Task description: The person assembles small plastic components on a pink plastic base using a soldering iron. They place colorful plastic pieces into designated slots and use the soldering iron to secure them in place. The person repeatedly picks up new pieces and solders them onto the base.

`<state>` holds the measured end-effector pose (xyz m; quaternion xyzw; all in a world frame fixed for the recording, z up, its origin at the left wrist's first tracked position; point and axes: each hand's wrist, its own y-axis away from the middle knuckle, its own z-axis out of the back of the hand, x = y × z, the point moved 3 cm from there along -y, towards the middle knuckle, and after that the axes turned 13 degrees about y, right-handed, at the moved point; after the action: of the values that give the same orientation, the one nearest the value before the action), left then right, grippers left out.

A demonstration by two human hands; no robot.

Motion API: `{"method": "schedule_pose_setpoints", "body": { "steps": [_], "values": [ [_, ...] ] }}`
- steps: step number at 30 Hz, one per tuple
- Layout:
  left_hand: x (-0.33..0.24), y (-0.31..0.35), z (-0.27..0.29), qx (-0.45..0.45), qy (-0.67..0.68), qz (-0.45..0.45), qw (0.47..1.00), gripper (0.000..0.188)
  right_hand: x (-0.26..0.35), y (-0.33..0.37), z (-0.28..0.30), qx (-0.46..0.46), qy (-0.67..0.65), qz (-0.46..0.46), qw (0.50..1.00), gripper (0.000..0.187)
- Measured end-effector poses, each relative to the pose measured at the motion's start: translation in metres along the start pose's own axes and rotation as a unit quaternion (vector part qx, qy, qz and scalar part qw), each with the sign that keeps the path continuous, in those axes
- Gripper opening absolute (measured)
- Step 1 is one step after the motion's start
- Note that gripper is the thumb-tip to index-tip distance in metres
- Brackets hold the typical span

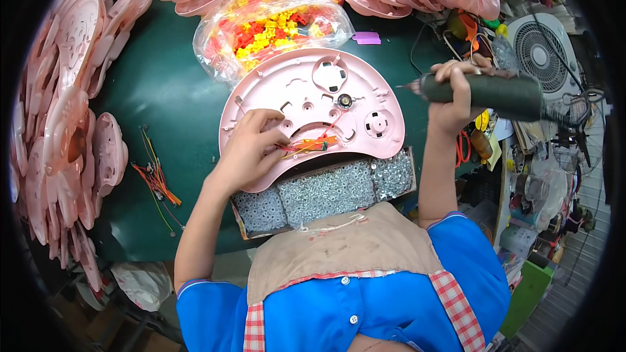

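Observation:
A curved pink plastic shell [257, 101] lies hollow side up in front of me, with a small round speaker [345, 101] wired inside it. My left hand [251, 143] rests over the shell's left part, fingers apart and bent, the fingertips by a bundle of orange and yellow wires with an orange connector [329, 141]. Whether those fingers touch the wires, I cannot tell. Raised to the right of the shell, my right hand [452, 94] grips a dark green electric screwdriver [499, 94]. Its thin bit points left, toward the shell's right edge but apart from it.
A divided tray of small metal screws [323, 192] sits between the shell and my apron. Beyond the shell lies a clear bag of red and yellow parts [274, 29]. Pink shells [78, 45] are stacked left and behind. Loose wires [155, 179] lie left; a fan [540, 52] stands right.

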<state>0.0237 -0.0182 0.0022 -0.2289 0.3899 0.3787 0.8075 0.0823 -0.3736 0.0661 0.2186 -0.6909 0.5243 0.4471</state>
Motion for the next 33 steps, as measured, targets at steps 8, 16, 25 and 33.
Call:
{"method": "schedule_pose_setpoints", "body": {
  "steps": [8,16,25,33],
  "values": [
    [-0.051,-0.010,0.037,-0.066,0.136,0.078,0.985,0.013,0.058,0.053,-0.009,0.114,0.162,0.120,0.973,0.059],
    [-0.049,0.000,0.019,-0.074,0.437,0.112,0.889,0.014,0.019,0.086,-0.107,0.604,0.004,-0.179,0.776,0.030],
    [-0.052,-0.023,-0.003,-0.027,0.477,0.158,0.864,0.027,0.002,0.093,-0.074,0.543,0.009,-0.221,0.810,0.026],
    [-0.002,0.011,0.031,0.083,0.322,0.297,0.895,0.010,-0.005,0.035,-0.029,0.565,0.210,0.009,0.798,0.012]
  ]
}}
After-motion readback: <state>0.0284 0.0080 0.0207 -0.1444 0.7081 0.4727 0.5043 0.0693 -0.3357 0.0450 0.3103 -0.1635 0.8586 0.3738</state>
